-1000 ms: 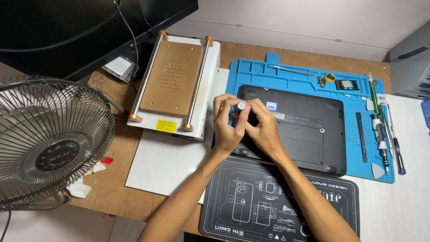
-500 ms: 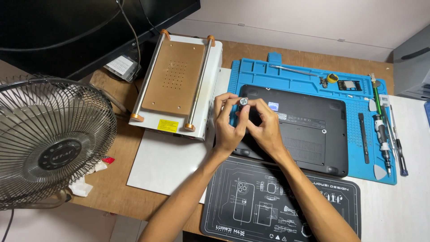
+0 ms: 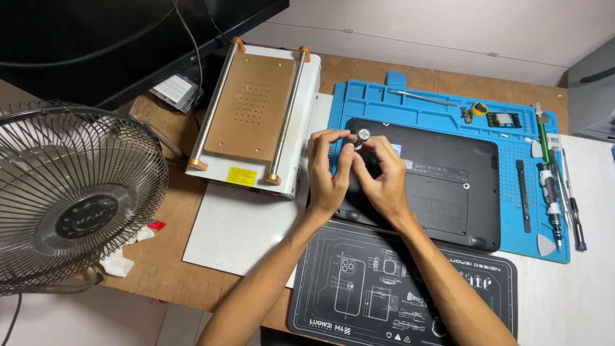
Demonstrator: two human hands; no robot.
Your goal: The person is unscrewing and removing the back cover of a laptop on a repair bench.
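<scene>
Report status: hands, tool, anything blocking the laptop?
Left hand and right hand both pinch a small screwdriver, upright. Tip over the black laptop, upside down on the blue mat. Nothing in the way.

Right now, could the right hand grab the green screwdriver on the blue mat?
Probably yes. The right hand is busy gripping a small screwdriver, but nothing lies between it and the green screwdriver except the flat black laptop.

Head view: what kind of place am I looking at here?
Most likely an electronics repair bench. A laptop lies bottom up on a blue repair mat, screwdrivers sit along the mat's edge, and a heating plate machine stands beside it.
</scene>
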